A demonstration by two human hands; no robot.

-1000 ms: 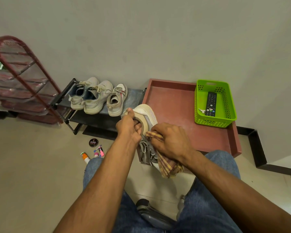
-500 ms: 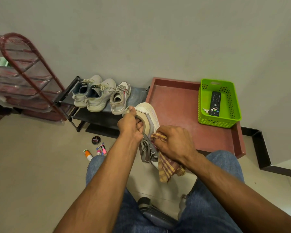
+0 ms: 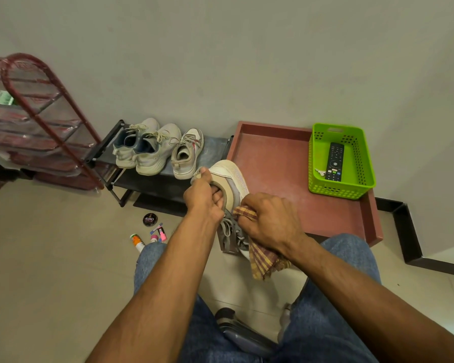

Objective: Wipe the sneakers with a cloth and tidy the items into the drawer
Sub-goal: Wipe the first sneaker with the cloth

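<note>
My left hand (image 3: 203, 199) grips the collar of a beige and grey sneaker (image 3: 232, 176), fingers curled inside its opening, heel end pointing away from me. My right hand (image 3: 269, 220) holds a brown checked cloth (image 3: 264, 260) bunched against the sneaker's side near the grey laces. The cloth's loose end hangs below my wrist. Three more pale sneakers (image 3: 157, 149) stand side by side on a low black rack (image 3: 142, 184). A red-brown drawer (image 3: 281, 179) lies open on the floor to the right.
A green plastic basket (image 3: 366, 163) holding a black remote (image 3: 334, 162) sits in the drawer's far right corner. On the floor left of my knee lie a round black polish tin (image 3: 150, 219), an orange tube (image 3: 136, 242) and small pink items (image 3: 159, 233). A red wire rack (image 3: 37, 121) stands at left.
My right hand with the cloth has slid slightly along the sneaker's side. The left hand keeps the same grip on the collar.
</note>
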